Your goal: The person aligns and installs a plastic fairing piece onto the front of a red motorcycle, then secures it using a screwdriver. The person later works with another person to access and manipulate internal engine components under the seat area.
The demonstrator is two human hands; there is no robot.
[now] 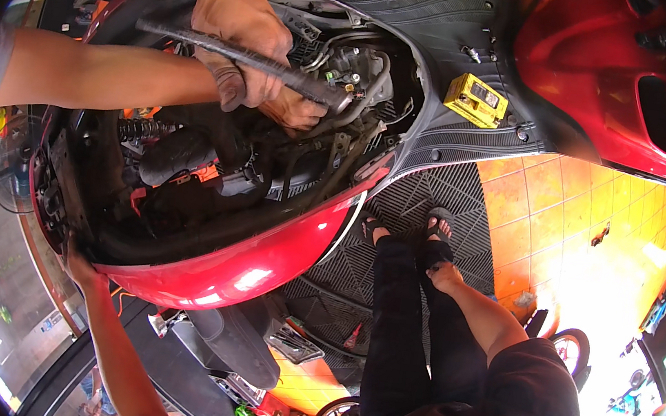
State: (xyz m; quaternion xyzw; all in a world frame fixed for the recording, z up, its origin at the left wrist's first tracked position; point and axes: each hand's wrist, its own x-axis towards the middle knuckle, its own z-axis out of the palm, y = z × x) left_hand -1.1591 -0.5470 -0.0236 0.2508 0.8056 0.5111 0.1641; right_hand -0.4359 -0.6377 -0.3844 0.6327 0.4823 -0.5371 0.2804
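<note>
Along the lower left, my left hand (78, 265) holds the rear edge of a red scooter's body (201, 287); its fingertips are partly hidden. My right hand (445, 277) rests on my knee, fingers stretched out, holding nothing. The scooter's seat is off, and its open bay shows engine parts (357, 67), hoses and a spring (141, 131). Two hands of another person reach in from the upper left. One hand (245, 42) grips a long dark textured rod or tube (306, 84); the other (291, 109) is down among the engine parts.
A yellow box (476, 101) and a small metal part (471, 54) lie on the scooter's footboard (450, 41). Black ribbed mats (450, 192) and orange tiles (547, 200) cover the floor. A tool tray (294, 343) and a dark scooter seat (240, 341) are below the red body.
</note>
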